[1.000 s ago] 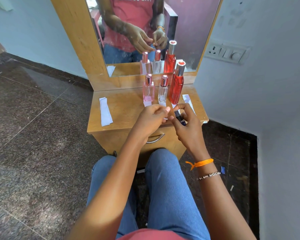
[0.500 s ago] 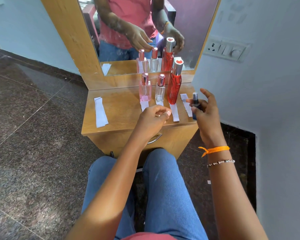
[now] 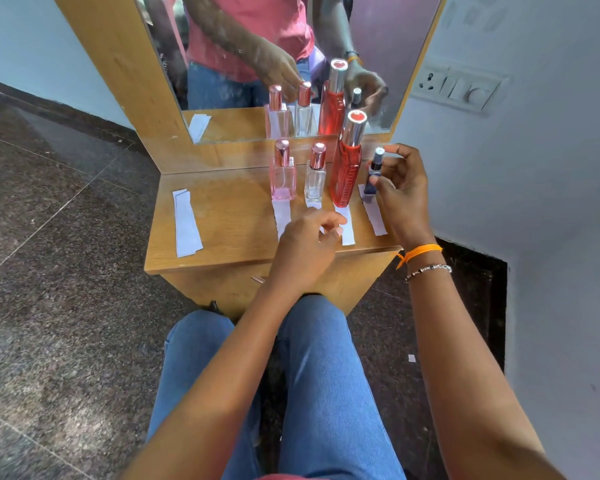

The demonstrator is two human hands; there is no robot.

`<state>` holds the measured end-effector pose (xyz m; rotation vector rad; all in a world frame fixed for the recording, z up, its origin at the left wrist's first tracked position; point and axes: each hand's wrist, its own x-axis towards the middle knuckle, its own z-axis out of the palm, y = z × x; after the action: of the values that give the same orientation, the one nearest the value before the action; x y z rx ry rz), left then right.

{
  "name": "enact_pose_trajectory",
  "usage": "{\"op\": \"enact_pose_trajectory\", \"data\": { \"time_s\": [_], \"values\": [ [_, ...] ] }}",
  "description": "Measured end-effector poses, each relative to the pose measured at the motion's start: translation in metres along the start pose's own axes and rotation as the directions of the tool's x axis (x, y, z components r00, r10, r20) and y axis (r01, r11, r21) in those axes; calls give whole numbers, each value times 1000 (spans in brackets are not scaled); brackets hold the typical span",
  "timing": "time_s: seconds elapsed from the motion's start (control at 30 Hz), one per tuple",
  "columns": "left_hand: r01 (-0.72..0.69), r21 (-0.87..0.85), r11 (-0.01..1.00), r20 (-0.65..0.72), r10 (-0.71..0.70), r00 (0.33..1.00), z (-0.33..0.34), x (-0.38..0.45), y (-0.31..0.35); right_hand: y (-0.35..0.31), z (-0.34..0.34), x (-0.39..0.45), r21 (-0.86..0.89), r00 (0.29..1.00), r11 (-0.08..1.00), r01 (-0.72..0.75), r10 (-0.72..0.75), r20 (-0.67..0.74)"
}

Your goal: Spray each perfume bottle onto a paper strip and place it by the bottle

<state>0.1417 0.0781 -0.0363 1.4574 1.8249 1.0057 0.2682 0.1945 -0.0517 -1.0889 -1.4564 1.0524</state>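
Blue jeans (image 3: 329,375), an orange wrist thread (image 3: 421,252), a beaded bracelet (image 3: 428,270).

The tabletop (image 3: 222,233) is honey-brown wood grain. On it stand a pale pink bottle (image 3: 283,178), a clear bottle (image 3: 315,180), both rose-gold capped, and a ribbed red bottle (image 3: 346,171) with a silver cap; the paper strips (image 3: 186,225) are white. The small bottle (image 3: 374,173) is dark blue.

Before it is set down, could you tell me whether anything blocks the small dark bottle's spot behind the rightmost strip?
Nothing visible does: the right hand holds the small dark bottle over the rightmost strip's far end, beside the red bottle.
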Motion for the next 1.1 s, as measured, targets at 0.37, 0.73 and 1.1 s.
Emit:
{"op": "enact_pose_trajectory", "data": {
  "time_s": [0.37,0.73,1.1],
  "values": [
    [-280,591,757,139,246,959,40,0,2,2,-3,4,81,997,997,-15,9,75],
    [-260,589,765,105,247,963,39,-3,-3,4,-4,-1,27,996,1000,14,-16,85],
    [-209,526,824,-12,253,967,32,-14,-6,-2,-7,-11,-2,1000,1000,30,-30,5]
  ]
}}
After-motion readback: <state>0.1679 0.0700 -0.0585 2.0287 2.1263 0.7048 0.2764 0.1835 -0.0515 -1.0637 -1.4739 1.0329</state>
